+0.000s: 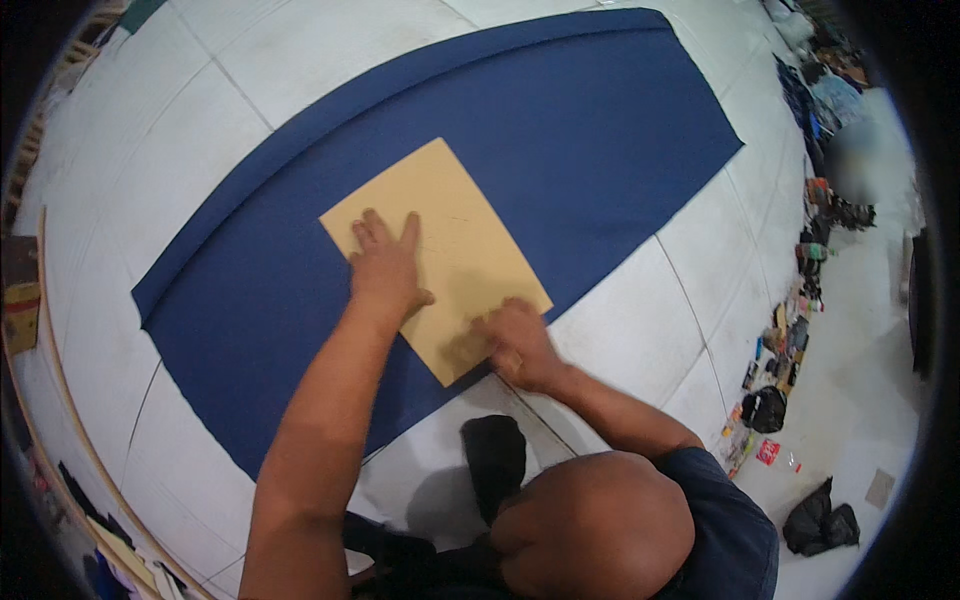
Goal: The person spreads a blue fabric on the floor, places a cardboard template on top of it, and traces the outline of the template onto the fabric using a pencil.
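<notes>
A tan rectangular sheet of card or stiff paper [470,230] lies at a slant on a spread of dark blue fabric [600,120]. Faint marks show on its surface. My left hand [385,265] is open, palm down with the fingers spread, pressing on the left part of the sheet. Over the sheet's near right corner is my right hand [520,345], its fingers curled in and slightly blurred. Whatever those fingers may hold is hidden. The fabric's far edge has a long fold or seam line along it.
White floor tiles [650,300] surround the fabric. My bent knee [600,530] and a dark-covered foot [495,465] are close to its near edge. Assorted clutter runs along the right, with a black plastic bag [822,520]. A curved wooden strip [75,400] stands at the left.
</notes>
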Demonstrator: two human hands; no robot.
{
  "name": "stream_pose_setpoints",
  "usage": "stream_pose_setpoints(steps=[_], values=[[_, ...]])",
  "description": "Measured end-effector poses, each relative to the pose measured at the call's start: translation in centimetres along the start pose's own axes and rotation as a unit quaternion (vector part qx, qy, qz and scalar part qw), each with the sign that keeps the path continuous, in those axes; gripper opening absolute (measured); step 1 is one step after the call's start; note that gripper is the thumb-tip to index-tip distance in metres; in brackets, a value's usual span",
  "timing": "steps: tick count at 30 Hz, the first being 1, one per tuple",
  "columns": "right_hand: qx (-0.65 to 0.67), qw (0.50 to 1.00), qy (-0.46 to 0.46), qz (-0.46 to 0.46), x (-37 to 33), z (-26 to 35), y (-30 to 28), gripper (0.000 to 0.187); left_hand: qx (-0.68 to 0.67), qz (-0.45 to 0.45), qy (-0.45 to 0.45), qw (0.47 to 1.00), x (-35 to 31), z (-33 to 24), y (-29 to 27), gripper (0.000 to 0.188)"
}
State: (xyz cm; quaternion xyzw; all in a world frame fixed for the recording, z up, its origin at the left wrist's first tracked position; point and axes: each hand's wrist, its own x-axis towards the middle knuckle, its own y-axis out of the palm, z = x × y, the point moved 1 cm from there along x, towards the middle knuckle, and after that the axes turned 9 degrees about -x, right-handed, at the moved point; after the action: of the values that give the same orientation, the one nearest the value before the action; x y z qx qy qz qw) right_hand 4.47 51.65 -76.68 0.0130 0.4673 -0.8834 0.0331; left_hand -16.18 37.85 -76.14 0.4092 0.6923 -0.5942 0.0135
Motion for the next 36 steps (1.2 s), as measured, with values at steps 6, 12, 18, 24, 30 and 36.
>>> stream_pose_setpoints(steps=[6, 12, 18, 24, 30, 36], values=[[0.162, 0.975, 0.048, -0.145, 17.3, -0.7, -3.1, 0.032, -0.027, 0.03, -0.02, 0.999, 0.1, -0.9, -0.9, 0.125], [0.179, 0.983, 0.018, 0.029, 26.5, 2.6, 0.7, 0.033, 0.025, 0.032, 0.002, 0.999, 0.1, -0.5, -0.3, 0.117], [0.136, 0.99, -0.011, 0.022, 28.0, 3.5, 2.6, 0.028, 0.005, 0.072, -0.006, 0.997, 0.6, -0.2, 0.0, 0.104], [0.126, 0.992, -0.013, 0.013, 27.7, 3.2, 2.5, 0.026, 0.01, 0.046, 0.009, 0.999, 0.6, -0.1, 0.7, 0.103], [0.102, 0.994, -0.033, 0.014, 27.8, 3.3, 2.6, 0.024, 0.035, 0.068, 0.011, 0.997, 0.6, -0.3, 0.3, 0.103], [0.04, 0.999, -0.025, -0.024, 26.4, 0.6, 1.3, 0.024, 0.019, 0.034, 0.003, 0.999, 0.3, -0.4, -0.1, 0.113]])
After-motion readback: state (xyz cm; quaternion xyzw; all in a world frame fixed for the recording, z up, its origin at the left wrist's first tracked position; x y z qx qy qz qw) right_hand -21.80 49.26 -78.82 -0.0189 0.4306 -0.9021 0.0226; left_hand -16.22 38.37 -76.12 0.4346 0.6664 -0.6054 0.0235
